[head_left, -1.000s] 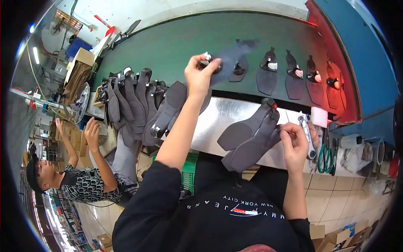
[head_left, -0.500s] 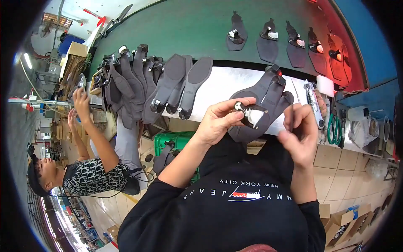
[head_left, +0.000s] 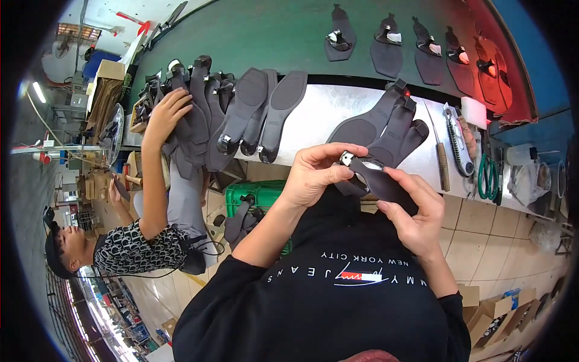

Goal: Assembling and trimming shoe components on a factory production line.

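Note:
My left hand pinches a shiny black-and-white sandal part between thumb and fingers. Over it lies a smooth dark sole, gripped along its near side by my right hand. The sole covers most of the part under it, so I cannot tell whether the two are joined. Just beyond my hands, several dark sandals lie overlapping, soles up, on the pale bench top.
To the left are sandals in a row and a heap. Several sandals stand on the green surface. At right lie a wooden-handled tool, a cutter and green-handled scissors. A co-worker reaches into the heap; a green crate stands below.
My right hand has moved left and brought the dark sole onto the part in my left hand. The co-worker's raised hand has come down onto the sandal heap.

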Available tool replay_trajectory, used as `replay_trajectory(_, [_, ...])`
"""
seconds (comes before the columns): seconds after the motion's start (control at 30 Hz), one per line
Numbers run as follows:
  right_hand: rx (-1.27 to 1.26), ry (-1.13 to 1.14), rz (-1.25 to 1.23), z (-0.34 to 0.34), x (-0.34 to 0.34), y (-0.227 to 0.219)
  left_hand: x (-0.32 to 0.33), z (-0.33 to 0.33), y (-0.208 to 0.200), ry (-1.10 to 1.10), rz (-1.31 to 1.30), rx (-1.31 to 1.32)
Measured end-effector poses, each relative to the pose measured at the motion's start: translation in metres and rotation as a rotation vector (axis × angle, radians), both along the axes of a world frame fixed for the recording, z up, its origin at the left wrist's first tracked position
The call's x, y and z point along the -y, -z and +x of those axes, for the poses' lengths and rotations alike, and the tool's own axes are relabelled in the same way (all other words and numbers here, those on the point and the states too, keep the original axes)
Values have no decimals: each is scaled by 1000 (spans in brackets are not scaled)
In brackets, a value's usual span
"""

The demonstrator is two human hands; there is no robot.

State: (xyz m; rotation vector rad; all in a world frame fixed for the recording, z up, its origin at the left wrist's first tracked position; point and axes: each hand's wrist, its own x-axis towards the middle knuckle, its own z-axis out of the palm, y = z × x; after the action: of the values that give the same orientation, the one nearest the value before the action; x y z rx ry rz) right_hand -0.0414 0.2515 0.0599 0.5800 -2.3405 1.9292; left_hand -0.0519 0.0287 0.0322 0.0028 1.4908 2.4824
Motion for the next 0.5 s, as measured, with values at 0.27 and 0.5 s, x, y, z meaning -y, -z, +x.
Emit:
replay_trajectory(0.27, [31,-13,-32,2,2,6,1,2,5,5,-38,-54])
replay_trajectory(0.5, [50,-6,14,5,1,0,0,7,-5,19,-134,-103])
